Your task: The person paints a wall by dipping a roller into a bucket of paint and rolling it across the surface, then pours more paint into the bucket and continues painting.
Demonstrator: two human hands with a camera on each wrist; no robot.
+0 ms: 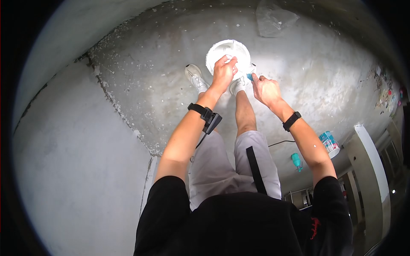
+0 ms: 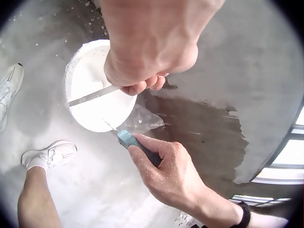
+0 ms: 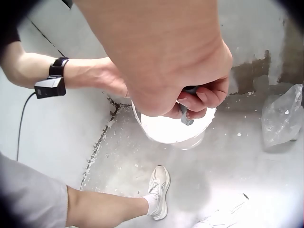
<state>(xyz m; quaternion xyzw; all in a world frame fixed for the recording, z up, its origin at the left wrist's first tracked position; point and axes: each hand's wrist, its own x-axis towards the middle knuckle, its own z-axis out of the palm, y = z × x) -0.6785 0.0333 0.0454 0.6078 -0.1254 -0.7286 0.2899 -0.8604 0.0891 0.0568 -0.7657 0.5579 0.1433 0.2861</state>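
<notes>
A round white bucket point(image 1: 209, 55) with a rough, coated rim stands on the floor in front of the feet, white material inside. Over it, my left hand point(image 1: 224, 74) grips a tool, its handle hidden in the fingers. What shows of that tool is a long, thin, flat blade point(image 2: 92, 97) seen nearly edge-on across the bucket. My right hand point(image 1: 267, 90) holds a putty knife point(image 2: 127, 138) by its teal and dark handle, the thumb along it. The knife's narrow end points at the bucket's near rim. White specks dot the right hand point(image 2: 173, 175).
White shoes point(image 1: 194, 76) stand close by the bucket. A crumpled clear plastic bag point(image 1: 275, 19) lies on the floor beyond. To the right are a teal tool point(image 1: 296, 160), a patterned bucket point(image 1: 328, 143) and a cable point(image 1: 279, 142). A grey wall point(image 1: 77, 162) rises at left.
</notes>
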